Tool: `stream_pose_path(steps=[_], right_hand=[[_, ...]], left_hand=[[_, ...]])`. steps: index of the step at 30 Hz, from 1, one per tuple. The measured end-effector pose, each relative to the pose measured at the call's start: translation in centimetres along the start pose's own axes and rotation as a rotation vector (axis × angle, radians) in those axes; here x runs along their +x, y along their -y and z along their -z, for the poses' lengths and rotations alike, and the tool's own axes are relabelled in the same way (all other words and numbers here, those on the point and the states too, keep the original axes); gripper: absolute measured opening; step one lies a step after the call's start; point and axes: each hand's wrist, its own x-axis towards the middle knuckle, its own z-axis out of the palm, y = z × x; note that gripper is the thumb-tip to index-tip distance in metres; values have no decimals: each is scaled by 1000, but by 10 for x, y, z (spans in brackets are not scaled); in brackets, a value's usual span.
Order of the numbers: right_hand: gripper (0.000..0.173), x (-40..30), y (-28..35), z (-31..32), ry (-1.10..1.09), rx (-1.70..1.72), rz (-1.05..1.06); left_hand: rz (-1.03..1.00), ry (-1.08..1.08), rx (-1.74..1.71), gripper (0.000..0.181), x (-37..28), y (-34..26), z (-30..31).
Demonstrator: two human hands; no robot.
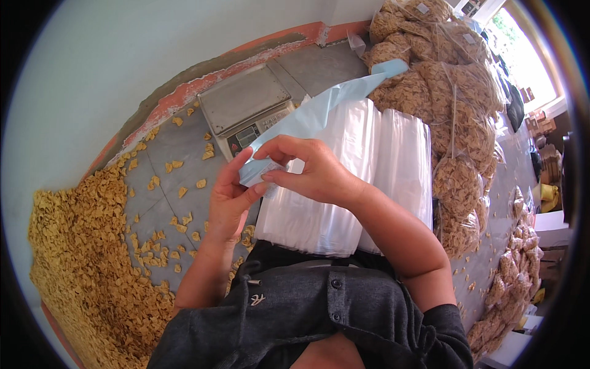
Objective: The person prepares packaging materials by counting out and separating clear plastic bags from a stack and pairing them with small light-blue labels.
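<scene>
A long pale blue strip of label backing paper (318, 108) runs from my hands up to the far right, its free end folded over near the filled bags. My left hand (230, 196) holds the strip's near end between thumb and fingers. My right hand (318, 173) pinches the edge of a small white printed label (273, 177) at that end; whether the label is still stuck to the strip cannot be told. Beneath my hands, a thick stack of clear plastic bags (313, 226) lies across my lap, with a second stack (401, 170) to its right.
A digital weighing scale (246, 99) stands on the tiled floor by the wall. At left rises a large heap of yellow dried chips (87, 249), with loose ones scattered nearby. Filled clear bags (461, 101) are piled at right, and more bags (511, 272) lie farther right.
</scene>
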Motion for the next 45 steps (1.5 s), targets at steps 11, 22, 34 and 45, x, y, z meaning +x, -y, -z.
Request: stream_pose_path(steps=[11,22,34,45], right_hand=[[12,-4,-6,2,-57,-88,5],[13,-8,16,2,-184,20,584],[20,-67,-9,110,154,-241,-288],[76,-84,-7,38,-269,-1048,18]], left_hand=[[118,-102,172,26,-3,16,8],[96,-160,-165,55,0,5,11],[-99,-282,167,36,20,20,5],[2,-350,89,39,21,30,8]])
